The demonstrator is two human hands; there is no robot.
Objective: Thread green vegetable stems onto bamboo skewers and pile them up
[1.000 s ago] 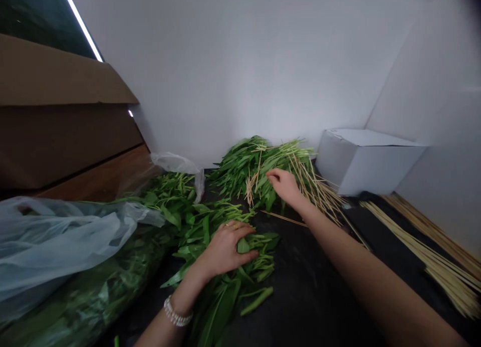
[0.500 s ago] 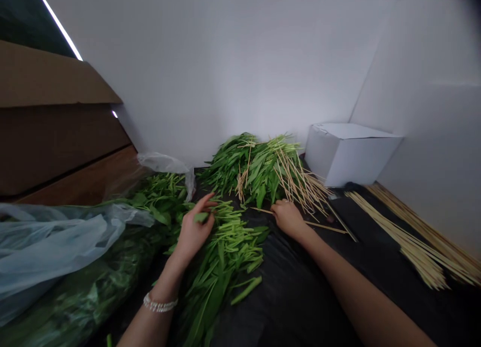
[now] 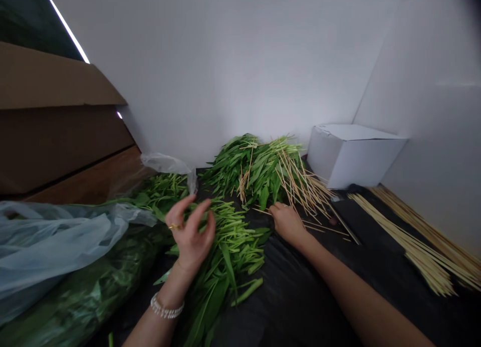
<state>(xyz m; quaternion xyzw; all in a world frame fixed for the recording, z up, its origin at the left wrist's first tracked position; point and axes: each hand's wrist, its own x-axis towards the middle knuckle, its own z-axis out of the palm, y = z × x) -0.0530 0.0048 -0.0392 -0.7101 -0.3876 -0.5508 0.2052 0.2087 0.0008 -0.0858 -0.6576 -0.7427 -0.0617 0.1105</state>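
Note:
My left hand (image 3: 193, 234) is raised over the left side of a pile of leafy green stems (image 3: 233, 231), its fingers curved and apart with nothing seen between them. My right hand (image 3: 288, 225) is closed around a thin bamboo skewer (image 3: 262, 211), whose tip sticks out on the left. Further skewers lie just right of that hand. Behind it, a loose heap of skewers (image 3: 304, 184) rests against bunches of skewered greens (image 3: 259, 166). A small leaf (image 3: 162, 278) shows beside my left wrist.
Plastic bags (image 3: 56, 241) with more greens lie on the left, in front of a cardboard box (image 3: 52, 141). At the right are a white box (image 3: 353, 154) and long bundles of bamboo sticks (image 3: 417, 246). Black sheeting (image 3: 296, 297) covers the work surface; a white wall stands behind.
My left hand has turned and spread its fingers, and the small leaf piece it held is out of its fingers. My right hand stays nearly in place on the skewer.

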